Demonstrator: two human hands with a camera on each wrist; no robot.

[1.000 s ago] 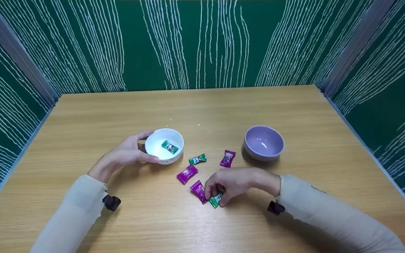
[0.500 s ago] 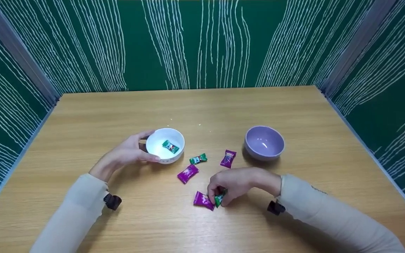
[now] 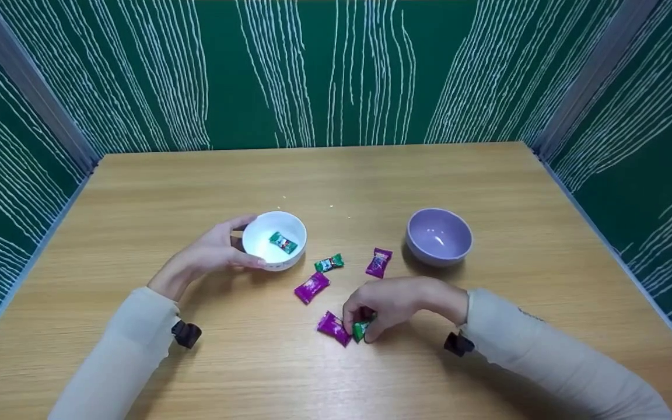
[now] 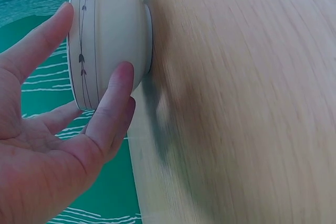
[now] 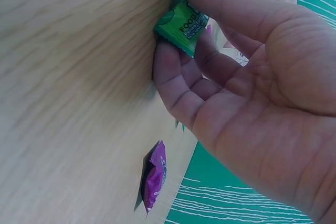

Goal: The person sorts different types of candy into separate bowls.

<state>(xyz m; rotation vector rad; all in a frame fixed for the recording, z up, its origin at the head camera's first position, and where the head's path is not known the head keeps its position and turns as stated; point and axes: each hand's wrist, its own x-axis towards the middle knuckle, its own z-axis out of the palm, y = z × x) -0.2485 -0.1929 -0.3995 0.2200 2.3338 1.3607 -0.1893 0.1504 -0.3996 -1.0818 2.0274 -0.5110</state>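
Observation:
On the left, my left hand point(image 3: 214, 252) grips the side of a white bowl point(image 3: 260, 256) that stands on the table. One green-wrapped candy point(image 3: 283, 242) lies inside it. In the left wrist view, my thumb is at the rim and fingers press the patterned outer wall of the bowl point(image 4: 118, 27). My right hand point(image 3: 397, 303) pinches a green candy point(image 5: 184, 27) low over the tabletop, its fingers partly covering the wrapper. A purple candy point(image 3: 333, 328) lies right against those fingertips. Another purple candy point(image 3: 312, 287) and a green candy point(image 3: 329, 263) lie between the hands.
A purple bowl point(image 3: 438, 236) stands on the right, beyond my right hand. Near it lies a purple candy point(image 3: 378, 262). Small pale crumbs dot the wooden table point(image 3: 324, 175) farther back. Green walls point(image 3: 324, 70) with white streaks enclose the table.
The purple candy by my right fingertips has turned and slid slightly. My right hand has shifted slightly, staying at the green candy. My left hand and the white bowl have hardly moved.

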